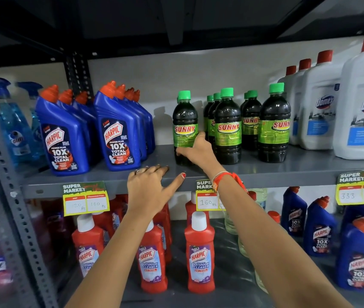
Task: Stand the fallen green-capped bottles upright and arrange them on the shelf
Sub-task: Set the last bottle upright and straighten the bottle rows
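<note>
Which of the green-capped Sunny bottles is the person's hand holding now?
The leftmost Sunny bottle, standing alone nearest the blue Harpic bottles. The right hand grips its lower part; the other Sunny bottles, further right, are untouched.

Grey shelf (309,167) carries upright green-capped bottles (227,127), Harpic bottles (119,138), Domex bottles (360,112)

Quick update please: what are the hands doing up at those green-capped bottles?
Right hand gripping leftmost green-capped bottle, upright. Left hand open, resting on shelf edge. Other bottles standing; nothing in the way.
</note>
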Demonstrator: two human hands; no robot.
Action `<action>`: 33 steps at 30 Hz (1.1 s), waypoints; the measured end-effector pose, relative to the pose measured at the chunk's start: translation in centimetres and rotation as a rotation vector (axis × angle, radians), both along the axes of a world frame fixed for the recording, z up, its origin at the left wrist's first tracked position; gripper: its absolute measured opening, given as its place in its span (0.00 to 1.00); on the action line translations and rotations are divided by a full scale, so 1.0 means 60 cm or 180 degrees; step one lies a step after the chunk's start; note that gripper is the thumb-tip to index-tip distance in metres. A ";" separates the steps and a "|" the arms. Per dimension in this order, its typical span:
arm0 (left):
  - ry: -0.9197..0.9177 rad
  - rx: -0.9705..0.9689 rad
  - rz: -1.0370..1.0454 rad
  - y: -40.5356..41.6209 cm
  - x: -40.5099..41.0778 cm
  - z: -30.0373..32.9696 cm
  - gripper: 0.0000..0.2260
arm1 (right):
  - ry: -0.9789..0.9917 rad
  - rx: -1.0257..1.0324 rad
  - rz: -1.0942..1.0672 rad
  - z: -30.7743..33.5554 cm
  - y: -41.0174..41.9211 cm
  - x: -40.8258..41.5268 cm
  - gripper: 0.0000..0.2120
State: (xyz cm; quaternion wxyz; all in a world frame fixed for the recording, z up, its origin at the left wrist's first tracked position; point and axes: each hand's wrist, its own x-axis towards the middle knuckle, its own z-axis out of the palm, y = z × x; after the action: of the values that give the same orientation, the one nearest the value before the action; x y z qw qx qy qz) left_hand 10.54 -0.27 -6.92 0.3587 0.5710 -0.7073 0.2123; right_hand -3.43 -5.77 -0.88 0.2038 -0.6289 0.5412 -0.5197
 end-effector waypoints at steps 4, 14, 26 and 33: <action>0.0000 -0.0022 -0.0006 0.000 0.000 0.000 0.31 | -0.0010 -0.0269 -0.0191 0.006 0.011 -0.004 0.36; 0.0073 -0.0010 -0.0016 0.001 -0.004 -0.001 0.33 | -0.0173 -0.1343 -0.1465 -0.003 0.068 -0.108 0.34; 0.0096 0.0005 -0.0022 0.003 -0.004 0.000 0.33 | 0.0082 0.0033 -0.0759 -0.003 0.031 -0.147 0.32; 0.0090 0.0026 0.0018 -0.002 0.003 0.000 0.33 | 0.0183 -0.0036 -0.0660 0.000 0.025 -0.145 0.34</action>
State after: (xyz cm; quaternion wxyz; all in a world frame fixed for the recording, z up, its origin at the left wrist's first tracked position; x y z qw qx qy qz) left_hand 10.70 -0.41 -6.94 0.3657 0.5773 -0.7014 0.2024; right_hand -12.14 -4.26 -0.86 0.1298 -0.5853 0.6061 -0.5228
